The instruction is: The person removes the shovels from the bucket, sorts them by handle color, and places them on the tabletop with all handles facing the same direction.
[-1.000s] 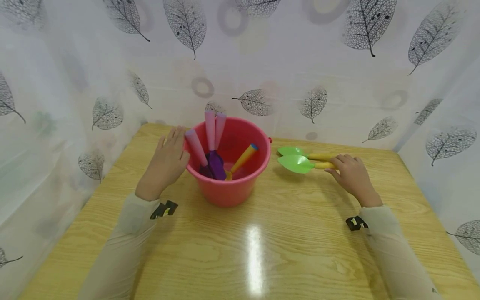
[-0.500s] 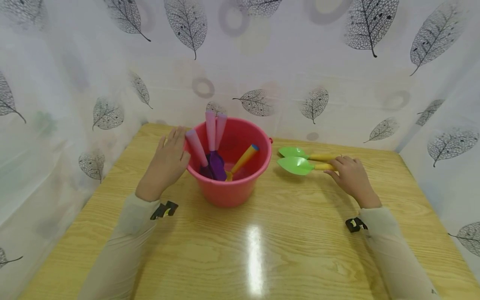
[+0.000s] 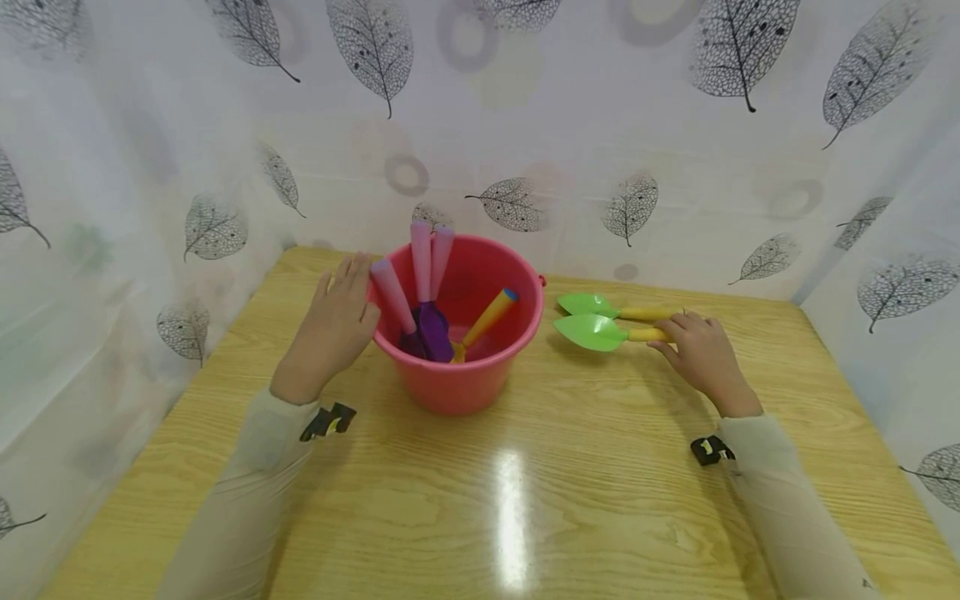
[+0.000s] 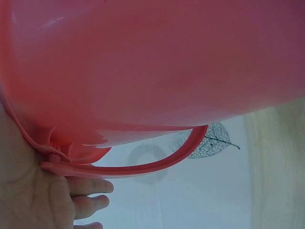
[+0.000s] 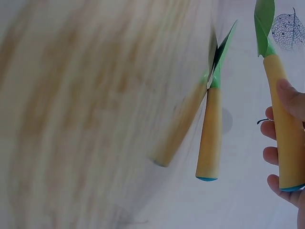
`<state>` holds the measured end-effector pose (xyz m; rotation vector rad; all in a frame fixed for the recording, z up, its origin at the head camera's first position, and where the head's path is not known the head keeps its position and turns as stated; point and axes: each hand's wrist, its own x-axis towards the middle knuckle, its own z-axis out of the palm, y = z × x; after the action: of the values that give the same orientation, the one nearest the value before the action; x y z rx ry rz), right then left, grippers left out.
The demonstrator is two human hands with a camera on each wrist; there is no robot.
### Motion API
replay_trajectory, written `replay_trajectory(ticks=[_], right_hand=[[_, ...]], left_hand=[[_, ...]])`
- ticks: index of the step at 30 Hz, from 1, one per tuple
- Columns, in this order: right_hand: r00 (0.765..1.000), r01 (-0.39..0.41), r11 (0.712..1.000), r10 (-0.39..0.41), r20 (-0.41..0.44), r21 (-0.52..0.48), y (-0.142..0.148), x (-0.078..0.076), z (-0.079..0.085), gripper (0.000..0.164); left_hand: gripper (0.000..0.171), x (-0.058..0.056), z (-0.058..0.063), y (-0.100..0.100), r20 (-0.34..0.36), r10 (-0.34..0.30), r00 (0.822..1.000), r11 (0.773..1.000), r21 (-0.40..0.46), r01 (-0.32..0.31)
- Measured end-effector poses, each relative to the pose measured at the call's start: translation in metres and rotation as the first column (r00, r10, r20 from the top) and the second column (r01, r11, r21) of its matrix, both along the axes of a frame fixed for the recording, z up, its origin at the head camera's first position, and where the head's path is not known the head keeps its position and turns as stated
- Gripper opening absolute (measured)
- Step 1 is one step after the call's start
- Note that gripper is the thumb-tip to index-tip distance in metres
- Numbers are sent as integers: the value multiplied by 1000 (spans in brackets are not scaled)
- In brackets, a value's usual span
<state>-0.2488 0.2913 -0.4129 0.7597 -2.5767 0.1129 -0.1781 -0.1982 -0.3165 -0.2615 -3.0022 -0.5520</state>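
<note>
My left hand [image 3: 330, 325] rests against the left side of a red bucket [image 3: 453, 387], fingers extended. In the left wrist view, the palm meets the rim beside the hinge of the bucket's hanging handle [image 4: 143, 169]. With thumb and fingers, my right hand [image 3: 705, 358] grips the yellow handle of a green-bladed trowel [image 3: 590, 332], its blade pointing left toward the bucket. A second, matching trowel [image 3: 585, 304] lies just behind it; the right wrist view shows its yellow handle [image 5: 209, 138] with a reflection in the glossy table.
Inside the bucket stand several purple scoops [image 3: 435, 332] with pink handles, leaning left and back. A yellow-handled tool [image 3: 490, 318] with a blue tip leans right. The wooden table [image 3: 420, 500] ends at a leaf-patterned curtain [image 3: 525, 117] behind and at both sides.
Almost nothing differs. The held trowel and my right hand have shifted down very slightly in the head view since a second ago; the left hand stays on the bucket.
</note>
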Motion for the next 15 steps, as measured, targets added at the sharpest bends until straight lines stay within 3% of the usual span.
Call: replay_trajectory(ticks=[2, 7, 12, 15], right_hand=[[1000, -4, 1000, 4, 1, -2, 0, 0, 0, 35], [1000, -10, 1000, 10, 5, -1, 1, 1, 1, 67], [1000, 1, 1000, -1, 16, 18, 0, 1, 2, 36], [1000, 4, 1000, -5, 16, 27, 0, 1, 2, 34]], left_hand=[[60, 0, 0, 0, -1, -1, 1000, 1000, -1, 1], [61, -1, -2, -1, -7, -2, 1000, 1000, -1, 2], [61, -1, -1, -1, -5, -2, 1000, 1000, 6, 2], [60, -1, -1, -1, 1, -2, 1000, 1000, 10, 2]])
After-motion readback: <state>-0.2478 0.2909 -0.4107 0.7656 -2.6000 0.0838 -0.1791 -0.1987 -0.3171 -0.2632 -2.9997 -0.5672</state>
